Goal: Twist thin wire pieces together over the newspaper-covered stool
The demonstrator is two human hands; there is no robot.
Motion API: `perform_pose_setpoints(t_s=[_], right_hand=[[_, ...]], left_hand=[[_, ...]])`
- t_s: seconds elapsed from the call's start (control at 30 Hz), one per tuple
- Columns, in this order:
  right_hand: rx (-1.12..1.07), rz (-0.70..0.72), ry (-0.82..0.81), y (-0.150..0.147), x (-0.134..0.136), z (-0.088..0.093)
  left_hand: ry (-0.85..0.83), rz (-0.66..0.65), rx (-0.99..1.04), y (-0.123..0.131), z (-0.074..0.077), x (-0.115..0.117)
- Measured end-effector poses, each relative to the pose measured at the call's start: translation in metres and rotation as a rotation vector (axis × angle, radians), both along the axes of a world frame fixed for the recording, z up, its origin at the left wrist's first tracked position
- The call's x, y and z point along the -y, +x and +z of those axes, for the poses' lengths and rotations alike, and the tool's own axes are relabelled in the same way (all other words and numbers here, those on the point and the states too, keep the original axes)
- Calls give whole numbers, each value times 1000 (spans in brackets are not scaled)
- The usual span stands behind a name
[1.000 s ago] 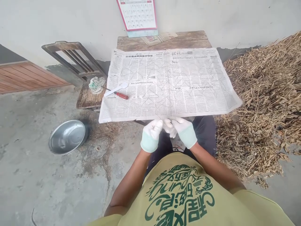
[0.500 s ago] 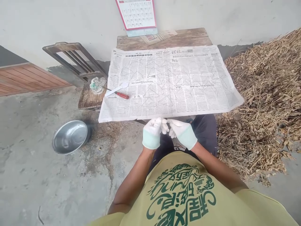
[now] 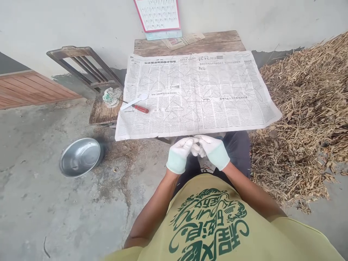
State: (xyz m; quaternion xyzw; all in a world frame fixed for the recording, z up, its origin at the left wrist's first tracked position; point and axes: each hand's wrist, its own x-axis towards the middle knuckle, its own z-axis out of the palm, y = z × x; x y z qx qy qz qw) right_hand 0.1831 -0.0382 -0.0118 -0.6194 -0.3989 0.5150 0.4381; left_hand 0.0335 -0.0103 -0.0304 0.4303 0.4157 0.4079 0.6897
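Note:
Both hands wear white gloves with pale green cuffs and meet just below the table's front edge, above my lap. My left hand (image 3: 181,149) is closed, thumb against the fingers. My right hand (image 3: 208,145) is also closed, its fingertips touching those of the left. A short, thin dark line shows at the fingertips; what they pinch is too small to name. Beyond them lies a spread newspaper (image 3: 152,125), with many thin, bent, wire-like strands (image 3: 174,105) scattered over it. A red-handled screwdriver (image 3: 141,108) and a white plastic spoon (image 3: 133,103) rest at its left side.
A wooden chair (image 3: 102,112) with a crumpled, green-stained cloth (image 3: 111,98) stands left of the wooden table (image 3: 217,42). On the concrete floor sits a metal basin (image 3: 81,157). Dried stalks (image 3: 304,127) are heaped at the right. A calendar (image 3: 159,16) hangs on the wall.
My left hand has shifted slightly right, and its fingertips are closer against those of the right hand. The things on the newspaper have not moved.

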Motion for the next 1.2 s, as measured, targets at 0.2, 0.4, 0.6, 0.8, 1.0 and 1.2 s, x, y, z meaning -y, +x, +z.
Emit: perform_pose_setpoints(t_s=[0.2,0.4,0.6,0.8,1.0,1.2], right_hand=[[88,71,-1,7,-2,-5],[142,141,18,11,-4,-12],[178,152,159,9,2,-20],[190,205,93,11,1,-17],[173,190,45,12,3,-21],[151,185,12,12,5,-13]], left_hand=[[1,-88,4,-1,-2,-2],[-109,23,16,2,-4,-6],[-82,11,7,-1,-10,-7],[-165,-40,157,2,-11,-11],[-220,-58,159,0,-15,-14],[-190,-16,92,-4,-18,-15]])
